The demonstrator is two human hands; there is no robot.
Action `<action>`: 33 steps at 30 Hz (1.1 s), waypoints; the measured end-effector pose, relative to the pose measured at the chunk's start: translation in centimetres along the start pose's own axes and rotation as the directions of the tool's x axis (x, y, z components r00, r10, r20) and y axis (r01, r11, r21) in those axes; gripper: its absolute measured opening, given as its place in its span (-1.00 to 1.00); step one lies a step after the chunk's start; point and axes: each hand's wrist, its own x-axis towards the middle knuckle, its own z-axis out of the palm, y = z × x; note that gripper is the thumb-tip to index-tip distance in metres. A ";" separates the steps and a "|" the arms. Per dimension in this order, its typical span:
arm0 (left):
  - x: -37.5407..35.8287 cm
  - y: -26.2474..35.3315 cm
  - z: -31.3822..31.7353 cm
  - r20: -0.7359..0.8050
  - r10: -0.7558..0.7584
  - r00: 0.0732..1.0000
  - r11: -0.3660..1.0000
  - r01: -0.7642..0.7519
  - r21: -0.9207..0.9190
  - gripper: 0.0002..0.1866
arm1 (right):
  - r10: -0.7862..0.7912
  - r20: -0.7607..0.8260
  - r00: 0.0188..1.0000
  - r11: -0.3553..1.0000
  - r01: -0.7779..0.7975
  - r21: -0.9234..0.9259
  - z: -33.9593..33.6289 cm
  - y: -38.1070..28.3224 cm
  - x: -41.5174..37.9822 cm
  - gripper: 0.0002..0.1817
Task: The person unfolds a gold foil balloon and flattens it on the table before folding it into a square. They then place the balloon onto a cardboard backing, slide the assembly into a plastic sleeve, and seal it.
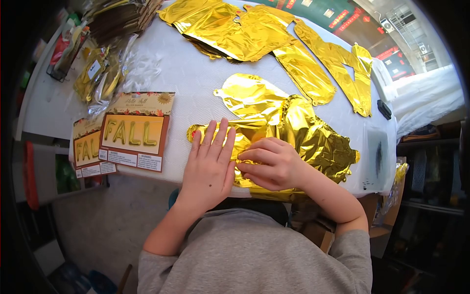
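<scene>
A crinkled gold foil balloon (313, 132) lies deflated in front of me, partly folded over itself. My left hand (210, 157) rests flat on its left end, fingers stretched out and close together. Beside it, my right hand (271, 164) has its fingers curled and pinched at the near part of the foil. The pinched spot is partly hidden under the fingers. Left of my hands lie two printed balloon banner packages (131, 132) reading "FALL", one overlapping the other.
More flat gold foil balloons (245, 32) spread across the back of the white padded table (183, 93). Clear plastic bags (105, 73) and a stack of brown packaging (120, 19) occupy the far left. A small black object (384, 110) sits near the right edge.
</scene>
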 end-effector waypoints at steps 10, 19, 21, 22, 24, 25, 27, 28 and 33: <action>-0.1 -0.2 0.1 0.039 0.028 0.999 0.990 -0.033 0.134 -0.27 | 0.247 -0.025 0.969 0.962 -0.249 -0.117 -0.4 -0.4 0.6 -0.39; -0.2 -0.5 0.2 0.049 0.028 0.998 0.992 -0.034 0.118 -0.23 | 0.275 0.019 0.961 0.945 -0.267 -0.190 0.2 -0.3 0.4 -0.44; -0.2 -0.5 0.3 0.044 0.028 0.999 0.992 -0.033 0.119 -0.23 | 0.290 0.032 0.956 0.942 -0.280 -0.183 -0.3 -0.4 0.8 -0.43; -0.2 -0.5 0.4 0.041 0.027 0.999 0.993 -0.031 0.118 -0.22 | 0.307 0.045 0.951 0.940 -0.295 -0.174 -0.6 -0.5 1.0 -0.43; -0.2 -0.4 0.3 0.046 0.024 0.999 0.993 -0.029 0.116 -0.22 | 0.334 0.055 0.941 0.928 -0.318 -0.195 -1.2 -0.6 1.0 -0.43; -0.2 -0.4 0.3 0.053 0.019 0.998 0.993 -0.025 0.112 -0.22 | 0.363 0.067 0.929 0.915 -0.342 -0.214 -1.6 -0.7 1.0 -0.44; -0.2 -0.4 0.3 0.054 0.018 0.998 0.993 -0.024 0.117 -0.21 | 0.391 0.086 0.916 0.905 -0.366 -0.217 -2.3 -0.7 0.8 -0.47; -0.2 -0.4 0.3 0.058 0.015 0.998 0.992 -0.022 0.122 -0.21 | 0.397 0.103 0.912 0.902 -0.367 -0.225 -2.5 -0.6 0.6 -0.48; -0.2 -0.4 0.3 0.049 0.028 0.998 0.992 -0.034 0.125 -0.20 | 0.527 0.016 0.850 0.835 -0.514 -0.196 -5.9 -1.1 -0.7 -0.51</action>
